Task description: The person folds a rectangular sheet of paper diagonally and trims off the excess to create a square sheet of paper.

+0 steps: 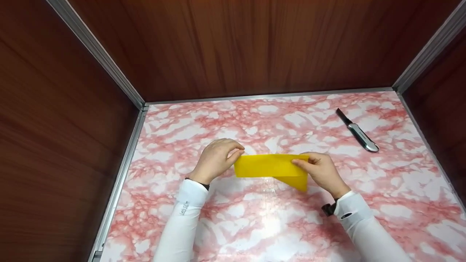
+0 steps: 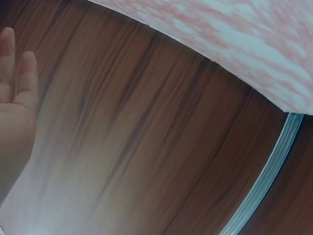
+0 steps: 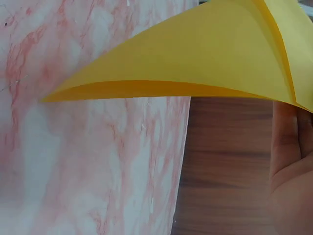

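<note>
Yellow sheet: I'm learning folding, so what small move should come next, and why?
Perhaps even up the yellow sheet: the left hand and right hand pinch opposite ends, yet a triangular flap hangs below the lower edge, near the right hand.

Only one piece of lettering can be partly read: a short line of small dark print (image 1: 184,208) on the white left sleeve (image 1: 174,233), by the cuff, at the near left of the scene. It runs lengthwise along the forearm. The second word looks like "slim"; the first seems to be "Let's", though its letters are less sure. On the white right sleeve (image 1: 373,236), a small dark oval mark (image 1: 346,215) cannot be made out. The knife (image 1: 358,134) at far right bears tiny marking along its handle, too small to read.
</note>
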Demonstrator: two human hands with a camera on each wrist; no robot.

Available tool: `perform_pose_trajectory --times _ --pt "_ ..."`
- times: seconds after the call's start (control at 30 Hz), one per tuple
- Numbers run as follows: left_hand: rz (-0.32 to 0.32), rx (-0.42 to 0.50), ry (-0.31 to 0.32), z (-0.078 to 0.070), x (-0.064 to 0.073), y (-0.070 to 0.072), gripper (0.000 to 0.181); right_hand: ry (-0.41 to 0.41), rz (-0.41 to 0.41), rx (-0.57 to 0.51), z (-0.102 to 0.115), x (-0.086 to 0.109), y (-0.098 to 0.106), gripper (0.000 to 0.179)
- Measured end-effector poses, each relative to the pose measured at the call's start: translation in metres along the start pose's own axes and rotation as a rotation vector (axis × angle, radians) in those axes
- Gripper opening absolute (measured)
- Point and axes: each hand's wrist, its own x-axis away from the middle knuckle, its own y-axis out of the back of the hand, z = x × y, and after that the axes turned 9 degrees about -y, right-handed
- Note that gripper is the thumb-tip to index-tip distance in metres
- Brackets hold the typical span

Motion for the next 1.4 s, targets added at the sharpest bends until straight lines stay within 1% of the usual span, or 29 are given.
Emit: perform_pose_trajectory --times 0.13,0.23,0.4,0.53,0.57,0.67,0.73,0.8,0.9,1.0,1.2,1.3,1.4 --pt "0.007 -0.017 -0.088 -0.015 -0.010 -0.009 0.022 0.009 0.034 -0.019 0.005 -0.002 -0.013 0.029" --pt "0.014 -0.021 -0.134 -0.029 -0.019 -0.019 0.024 0.029 0.053 -0.040 0.009 -0.003 -0.024 0.027" --pt "-0.019 -0.033 -0.183 -0.050 -0.033 -0.036 0.025 0.059 0.053 -0.021 0.014 -0.005 -0.040 0.024" --pt "-0.066 -0.027 -0.191 -0.059 -0.040 -0.046 0.020 0.054 0.044 -0.037 0.016 -0.006 -0.048 0.021" --pt "-0.075 -0.026 -0.190 -0.060 -0.040 -0.047 0.019 0.053 0.045 -0.042 0.021 -0.004 -0.048 0.020" --pt "-0.083 -0.023 -0.187 -0.060 -0.040 -0.048 0.018 0.061 0.052 -0.063 0.020 -0.003 -0.047 0.021" --pt "-0.074 -0.026 -0.188 -0.058 -0.039 -0.048 0.018 0.066 0.053 -0.086 0.020 -0.001 -0.044 0.021" --pt "-0.061 -0.030 -0.191 -0.058 -0.039 -0.047 0.020 0.083 0.047 -0.117 0.017 -0.002 -0.040 0.023" --pt "-0.038 -0.048 -0.186 -0.058 -0.039 -0.047 0.021 0.120 0.041 -0.138 0.018 -0.001 -0.038 0.021" --pt "-0.008 -0.054 -0.172 -0.060 -0.040 -0.047 0.022 0.168 0.029 -0.112 0.020 0.000 -0.038 0.019" --pt "0.038 -0.039 -0.144 -0.062 -0.042 -0.046 0.024 0.274 -0.058 0.012 0.023 0.001 -0.038 0.013" --pt "0.033 -0.049 -0.154 -0.062 -0.042 -0.046 0.023 0.303 -0.082 0.049 0.023 0.001 -0.039 0.012" --pt "0.010 -0.063 -0.184 -0.064 -0.042 -0.044 0.021 0.293 -0.068 0.016 0.024 0.002 -0.038 0.010"
